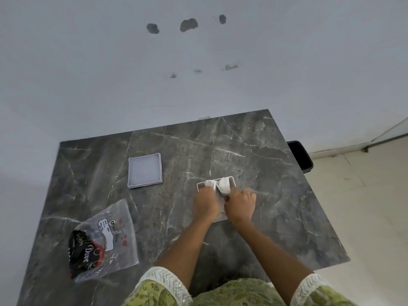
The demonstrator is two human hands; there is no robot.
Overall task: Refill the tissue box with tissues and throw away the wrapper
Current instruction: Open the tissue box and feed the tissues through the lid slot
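Note:
A white tissue box [231, 179] lies on the dark marble table [220, 146], right of centre. A folded stack of white tissues [220, 185] bulges up out of its far end. My left hand [205, 204] and my right hand [240, 205] press side by side on the stack, fingers curled over the tissues, and cover most of the box. The box's grey lid [145, 170] lies apart to the left, open side up. The clear plastic wrapper [112, 235], with a dark printed end, rests near the table's front left.
A black bin [301, 155] stands on the floor just past the table's right edge. A pale wall rises behind the table. Tiled floor runs along the right side.

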